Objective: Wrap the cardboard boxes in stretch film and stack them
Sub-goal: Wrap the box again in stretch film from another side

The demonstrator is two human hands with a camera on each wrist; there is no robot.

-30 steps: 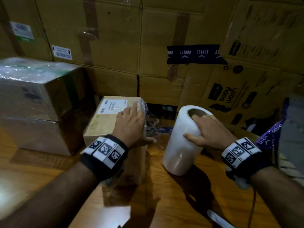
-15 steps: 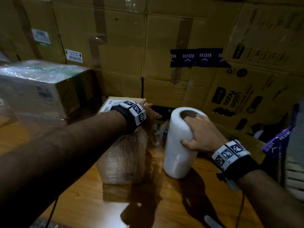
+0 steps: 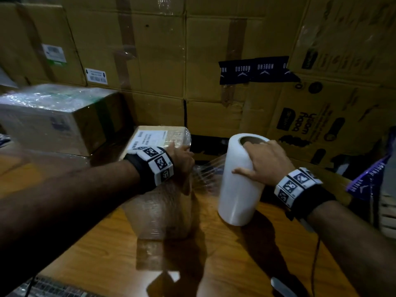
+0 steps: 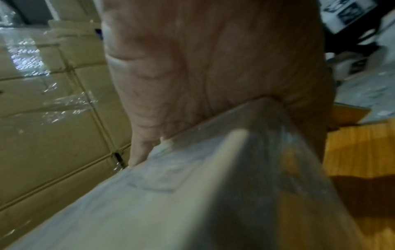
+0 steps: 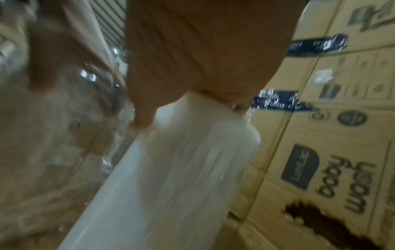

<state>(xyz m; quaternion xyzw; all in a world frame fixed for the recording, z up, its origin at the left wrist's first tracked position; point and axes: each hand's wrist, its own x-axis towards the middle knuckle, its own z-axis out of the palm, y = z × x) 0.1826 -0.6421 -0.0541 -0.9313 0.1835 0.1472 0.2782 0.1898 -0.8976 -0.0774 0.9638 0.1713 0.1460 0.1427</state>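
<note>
Wrapping was under way: a small cardboard box (image 3: 159, 189) stood on the wooden table (image 3: 102, 260), partly sheathed in stretch film; the left hand (image 3: 182, 161) gripped the box's top far corner, fingers curled over the edge; just right of the box the film roll (image 3: 240, 181) stood upright, the right hand (image 3: 265, 161) clasping its top, fingertips in the core; a film web (image 3: 206, 174) ran between box and roll. Next, probably, the box needed turning against taut film. Left of the box sat a wrapped box (image 3: 57, 118); behind it rose a wall of cartons (image 3: 214, 39).
</note>
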